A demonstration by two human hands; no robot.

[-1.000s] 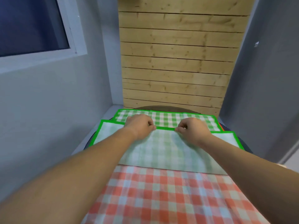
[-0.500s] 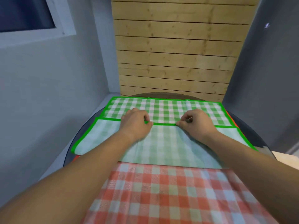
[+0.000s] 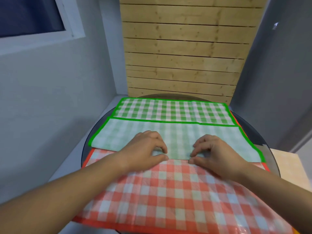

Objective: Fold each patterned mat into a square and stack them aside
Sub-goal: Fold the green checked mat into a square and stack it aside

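Green checked mat [image 3: 177,134] lies across the far half of the round dark table [image 3: 263,137], on top of a red checked mat [image 3: 168,191]. Its near part is flipped over, pale underside up; a brighter strip shows at the far edge. Left hand [image 3: 145,149] and right hand [image 3: 216,154] sit side by side, a little apart. Each has curled fingers on top and the thumb at the green mat's near folded edge, pinching it. Wooden slat panel [image 3: 185,56] behind, window [image 3: 28,14] upper left.
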